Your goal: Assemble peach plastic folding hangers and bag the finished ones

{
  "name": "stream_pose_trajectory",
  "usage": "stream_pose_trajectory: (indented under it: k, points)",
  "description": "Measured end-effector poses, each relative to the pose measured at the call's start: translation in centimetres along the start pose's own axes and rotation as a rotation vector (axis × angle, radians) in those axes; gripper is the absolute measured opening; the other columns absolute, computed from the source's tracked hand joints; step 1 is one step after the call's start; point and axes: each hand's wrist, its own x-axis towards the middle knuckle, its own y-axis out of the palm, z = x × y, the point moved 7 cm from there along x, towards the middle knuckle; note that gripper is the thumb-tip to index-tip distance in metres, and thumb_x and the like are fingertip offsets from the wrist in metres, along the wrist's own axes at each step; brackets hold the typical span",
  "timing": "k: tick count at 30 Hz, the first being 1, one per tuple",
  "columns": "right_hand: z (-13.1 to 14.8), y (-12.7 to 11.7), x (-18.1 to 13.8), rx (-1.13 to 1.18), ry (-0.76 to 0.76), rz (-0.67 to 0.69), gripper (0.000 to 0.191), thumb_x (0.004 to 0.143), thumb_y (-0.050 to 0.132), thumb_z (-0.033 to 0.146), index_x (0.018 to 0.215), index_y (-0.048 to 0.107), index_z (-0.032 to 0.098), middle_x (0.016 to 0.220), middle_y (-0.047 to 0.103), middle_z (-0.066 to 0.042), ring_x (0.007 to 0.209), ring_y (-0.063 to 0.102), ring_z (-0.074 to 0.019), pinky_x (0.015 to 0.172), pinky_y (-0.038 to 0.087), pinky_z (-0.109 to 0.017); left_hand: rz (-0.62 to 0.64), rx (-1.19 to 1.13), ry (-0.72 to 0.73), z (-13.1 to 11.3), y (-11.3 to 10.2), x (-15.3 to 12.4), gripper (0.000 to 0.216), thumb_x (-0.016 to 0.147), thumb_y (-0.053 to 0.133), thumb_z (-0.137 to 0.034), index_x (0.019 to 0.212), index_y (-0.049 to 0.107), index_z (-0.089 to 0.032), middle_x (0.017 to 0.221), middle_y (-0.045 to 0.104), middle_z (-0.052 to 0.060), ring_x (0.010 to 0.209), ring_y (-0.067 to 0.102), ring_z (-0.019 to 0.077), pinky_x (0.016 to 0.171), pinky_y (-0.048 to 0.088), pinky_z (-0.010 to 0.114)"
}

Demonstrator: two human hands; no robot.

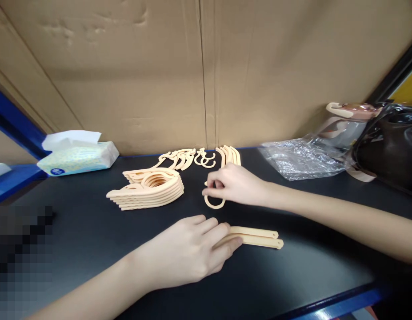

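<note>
My left hand [189, 251] lies flat on the black table [92, 231], its fingers pressing on two beige plastic hanger arms [259, 238] that point right. My right hand [235, 182] reaches in from the right and pinches a beige hook piece [214, 203], whose round loop shows below my fingers. Behind it lies a fan of curved beige arms [230, 154]. A stack of beige hanger bodies [149, 189] sits left of my right hand, with loose hooks [206, 159] and more curved parts [179, 159] behind it.
A tissue pack [77, 155] lies at the back left by a blue shelf frame [12, 124]. Crumpled clear plastic [302, 158], a lidded jar [347, 124] and a dark bag [389, 146] crowd the back right. Cardboard [206, 66] walls the rear.
</note>
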Motion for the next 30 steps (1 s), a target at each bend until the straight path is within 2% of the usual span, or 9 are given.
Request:
stream_pose_trajectory:
  k: [3,5,8,14,19,23,30]
  points:
    - [-1.2,-0.8,3.1,-0.148,-0.022,-0.056,0.017,0.087,0.061,0.029,0.079,0.068,0.016,0.066,0.065,0.0,0.06,0.055,-0.0124,0.055,0.03,-0.024,0.007,-0.018,-0.003,0.1,0.1,0.0,0.026,0.096,0.04,-0.019,0.115,0.057,-0.014,0.09,0.065,0.004,0.066,0.058,0.0132,0.057,0.047,0.027]
    - [-2.0,-1.0,5.5,-0.239,-0.071,-0.091,0.015,0.089,0.057,0.027,0.087,0.067,0.017,0.081,0.068,-0.004,0.073,0.058,-0.0159,0.06,0.032,-0.025,0.007,-0.029,0.001,0.2,0.2,-0.1,0.027,0.097,0.04,-0.024,0.115,0.057,-0.014,0.09,0.064,0.005,0.066,0.057,0.0133,0.057,0.046,0.027]
    - [-3.4,-0.7,9.0,-0.263,-0.096,-0.091,0.016,0.089,0.054,0.024,0.096,0.065,0.015,0.097,0.067,-0.008,0.088,0.058,-0.0197,0.066,0.035,-0.027,0.0,-0.039,0.006,0.4,0.3,-0.1,0.033,0.098,0.038,-0.035,0.114,0.058,-0.014,0.091,0.063,0.005,0.067,0.057,0.0137,0.057,0.046,0.027]
    - [-4.3,1.1,14.0,-0.285,-0.138,-0.054,0.02,0.089,0.052,0.019,0.104,0.063,0.015,0.105,0.065,-0.009,0.095,0.057,-0.02,0.072,0.037,-0.027,-0.02,-0.111,-0.024,0.9,0.3,-0.4,0.035,0.098,0.038,-0.039,0.113,0.059,-0.014,0.089,0.063,0.004,0.064,0.054,0.0131,0.053,0.044,0.026]
    - [-3.7,2.6,16.5,-0.321,-0.161,0.02,0.021,0.084,0.057,0.017,0.104,0.064,0.015,0.101,0.067,-0.009,0.09,0.059,-0.0203,0.069,0.037,-0.027,-0.017,-0.172,-0.084,1.8,0.7,-0.7,0.032,0.099,0.037,-0.036,0.111,0.059,-0.016,0.085,0.062,0.003,0.062,0.052,0.0129,0.052,0.043,0.026]
    - [-3.6,3.3,17.6,-0.35,-0.183,0.059,0.024,0.08,0.056,0.009,0.1,0.066,0.016,0.096,0.069,-0.008,0.086,0.059,-0.0197,0.068,0.036,-0.028,-0.017,-0.163,-0.086,2.0,0.8,-0.8,0.033,0.099,0.036,-0.037,0.112,0.057,-0.016,0.083,0.061,0.003,0.063,0.053,0.0128,0.051,0.044,0.026]
    - [-3.8,2.9,18.0,-0.324,-0.187,0.031,0.028,0.073,0.056,0.003,0.097,0.067,0.011,0.1,0.068,-0.013,0.094,0.059,-0.0239,0.073,0.038,-0.031,-0.007,-0.174,-0.079,1.9,0.7,-0.7,0.033,0.099,0.034,-0.036,0.114,0.057,-0.016,0.086,0.063,0.004,0.062,0.053,0.0128,0.052,0.044,0.026]
